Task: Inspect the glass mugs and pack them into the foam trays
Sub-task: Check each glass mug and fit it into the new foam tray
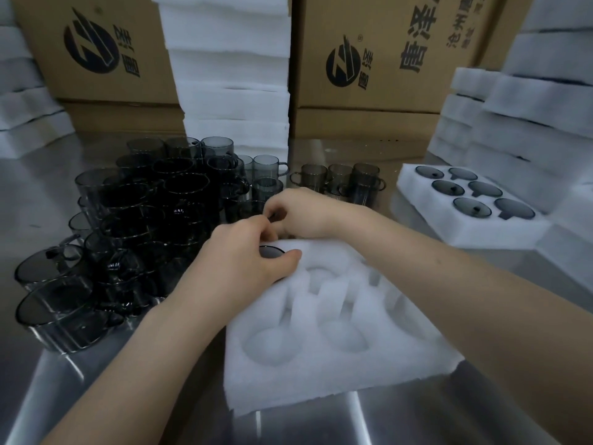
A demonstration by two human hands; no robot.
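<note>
Mug (271, 252), one, gripped by left hand (239, 264) and right hand (305, 215) in near tray (321, 380); far tray (481, 234) holds six

My left hand (244, 264) grips smoked glass mug (272, 252) in far-left pocket of foam tray (337, 380) | my right hand (303, 213) curled just beyond it | loose mugs (144, 220) left of tray

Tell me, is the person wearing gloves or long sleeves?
No. The left hand and right hand are bare, with no gloves, rings or watch showing. The left forearm and right forearm are bare too; no sleeve shows up to the picture's edge.
</note>
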